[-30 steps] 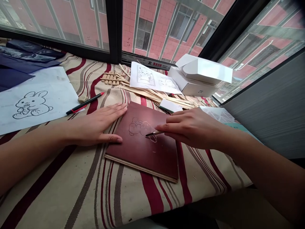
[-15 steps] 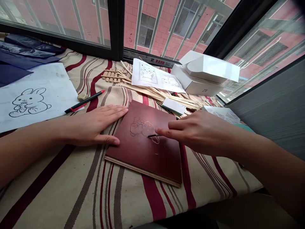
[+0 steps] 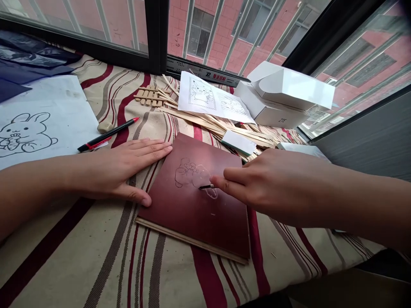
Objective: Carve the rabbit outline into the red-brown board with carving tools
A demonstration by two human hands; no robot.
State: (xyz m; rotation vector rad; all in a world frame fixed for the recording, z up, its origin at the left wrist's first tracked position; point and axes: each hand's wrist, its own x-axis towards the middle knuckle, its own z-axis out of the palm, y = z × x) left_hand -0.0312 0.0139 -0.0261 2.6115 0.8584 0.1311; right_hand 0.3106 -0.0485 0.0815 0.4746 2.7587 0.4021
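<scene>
"What's just changed?"

"Little: the right hand (image 3: pixel 266 184) stays closed in a pinch on the tool (image 3: pixel 205 186), its tip on the outline (image 3: pixel 181 173) scratched into the red board (image 3: pixel 192 222), which lies on the striped cloth (image 3: pixel 64 244)"

"Left hand (image 3: pixel 118 169)?"

"Open, flat, against the board's left edge"

"Containers?"

"1 white ZTE box (image 3: pixel 269 115) beyond the board, lid askew, contents hidden"
</scene>
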